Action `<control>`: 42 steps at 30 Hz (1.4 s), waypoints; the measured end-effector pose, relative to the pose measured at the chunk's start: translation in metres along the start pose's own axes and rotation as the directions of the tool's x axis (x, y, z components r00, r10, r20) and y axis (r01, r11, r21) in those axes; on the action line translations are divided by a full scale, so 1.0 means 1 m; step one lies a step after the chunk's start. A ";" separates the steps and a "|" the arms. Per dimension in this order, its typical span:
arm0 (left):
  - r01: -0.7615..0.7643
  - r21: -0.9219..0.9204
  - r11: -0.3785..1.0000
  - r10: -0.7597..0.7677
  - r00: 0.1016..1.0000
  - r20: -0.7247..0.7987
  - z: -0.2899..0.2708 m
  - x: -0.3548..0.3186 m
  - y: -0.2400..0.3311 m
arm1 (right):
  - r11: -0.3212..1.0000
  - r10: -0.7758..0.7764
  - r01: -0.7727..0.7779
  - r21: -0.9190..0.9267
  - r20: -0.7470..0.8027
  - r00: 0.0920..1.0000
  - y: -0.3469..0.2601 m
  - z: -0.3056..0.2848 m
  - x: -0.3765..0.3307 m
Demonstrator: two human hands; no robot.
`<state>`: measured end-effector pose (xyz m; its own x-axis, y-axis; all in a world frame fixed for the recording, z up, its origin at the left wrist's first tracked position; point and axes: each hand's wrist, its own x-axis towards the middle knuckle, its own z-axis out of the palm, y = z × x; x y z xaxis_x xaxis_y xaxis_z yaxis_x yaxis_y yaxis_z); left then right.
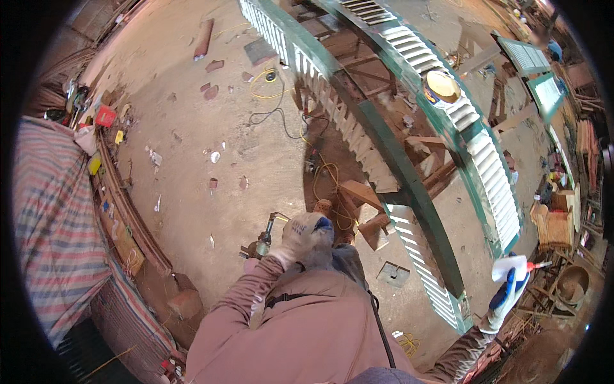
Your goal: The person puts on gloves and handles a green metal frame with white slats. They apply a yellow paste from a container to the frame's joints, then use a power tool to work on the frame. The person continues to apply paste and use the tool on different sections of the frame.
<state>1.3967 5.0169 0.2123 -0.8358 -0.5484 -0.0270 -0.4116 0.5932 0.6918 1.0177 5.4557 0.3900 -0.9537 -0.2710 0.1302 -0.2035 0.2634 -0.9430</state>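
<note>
We look down at our two gloved hands over a dusty floor. Our left hand, at about 6 o'clock in the view, has its grip closed tight around a small power tool with a metal body. The tool sits just to the 9 o'clock side of that hand. We cannot tell well what kind of tool it is, because the glove hides most of it.

Our right hand, at about 4 o'clock, has its grip closed around a white squeeze bottle with a red tip. The tip points toward 3 o'clock, away from us.

Between the hands run long green window shutters with white slats, laid on wooden stands. A round tin rests on them at about 1 o'clock. Yellow and black cords lie loose on the floor at 12 o'clock.

What could go wrong? We think the cords could catch a foot and trip us. The bottle could drip if we squeeze too hard. The tin could tip if the shutters get bumped.
</note>
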 end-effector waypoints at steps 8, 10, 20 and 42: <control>0.197 -0.012 0.980 -0.196 0.965 -0.176 -0.003 -0.083 -0.062 | 1.000 -0.014 0.012 0.011 0.228 0.974 -0.014 0.153 0.049; 0.229 0.012 0.973 -0.224 0.959 -0.173 -0.011 -0.080 -0.084 | 0.990 0.006 0.031 -0.135 0.265 0.964 -0.039 0.197 0.069; 0.488 0.208 0.848 -0.487 0.872 -0.059 -0.136 -0.044 -0.306 | 0.959 0.275 -0.281 -0.021 0.287 0.918 -0.013 0.401 0.211; 0.633 0.351 0.690 -0.703 0.702 0.115 -0.253 0.161 -0.432 | 0.983 0.160 -0.134 0.123 -0.233 0.959 0.146 0.471 0.409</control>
<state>1.5322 4.5228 0.0916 -0.3393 -0.7343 -0.5880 -0.9407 0.2690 0.2068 0.7024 4.9477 0.1611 -0.9990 -0.0020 0.0456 -0.0452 0.1819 -0.9823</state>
